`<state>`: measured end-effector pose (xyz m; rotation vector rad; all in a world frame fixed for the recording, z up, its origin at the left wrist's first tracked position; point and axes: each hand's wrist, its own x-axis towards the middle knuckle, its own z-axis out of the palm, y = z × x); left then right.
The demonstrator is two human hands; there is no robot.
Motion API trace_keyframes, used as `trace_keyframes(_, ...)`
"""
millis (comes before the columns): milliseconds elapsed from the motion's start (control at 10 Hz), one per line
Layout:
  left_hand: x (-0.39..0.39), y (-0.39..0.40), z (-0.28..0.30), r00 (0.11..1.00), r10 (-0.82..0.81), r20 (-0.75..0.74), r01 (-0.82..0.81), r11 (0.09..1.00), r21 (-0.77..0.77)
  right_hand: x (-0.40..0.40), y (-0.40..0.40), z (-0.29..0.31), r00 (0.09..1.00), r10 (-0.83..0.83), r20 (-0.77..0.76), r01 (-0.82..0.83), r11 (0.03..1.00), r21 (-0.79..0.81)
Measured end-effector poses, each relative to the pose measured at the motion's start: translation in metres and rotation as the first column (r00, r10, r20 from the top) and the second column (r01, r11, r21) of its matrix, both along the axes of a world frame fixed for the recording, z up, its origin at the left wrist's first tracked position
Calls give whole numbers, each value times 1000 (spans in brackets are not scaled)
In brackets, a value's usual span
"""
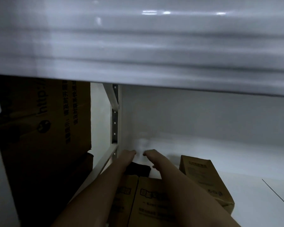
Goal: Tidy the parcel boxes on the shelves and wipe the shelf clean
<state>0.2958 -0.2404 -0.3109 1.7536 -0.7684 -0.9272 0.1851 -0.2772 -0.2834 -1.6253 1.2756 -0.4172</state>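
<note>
Parcel boxes sit on a white shelf (220, 154) seen from under the blurred board above it. One brown box (154, 203) lies near, at the bottom middle, with both forearms reaching over it. A smaller box (203, 176) stands tilted just to its right, touching it. Left of the metal upright (115, 122), in the next bay, a large printed box (44, 122) stands tall in shadow. Both hands reach to the far left corner of the shelf, close together. Between the left hand (128, 154) and the right hand (151, 155) is a blurred white thing (142, 145), perhaps a cloth. Whether the fingers are gripping it cannot be told, as they are hidden and smeared. A dark patch (139, 168) lies between the wrists.
</note>
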Motion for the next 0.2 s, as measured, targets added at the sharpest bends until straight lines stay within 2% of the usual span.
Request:
trace_keyframes(100,-15,0,6,998,18,58,-18,1000,8,-13,4,13,1000,20,12,-19,996,-82)
trace_keyframes(200,-33,5,16,994,73,85,-69,996,-54,-32,13,29,998,-1,65,8,994,-105)
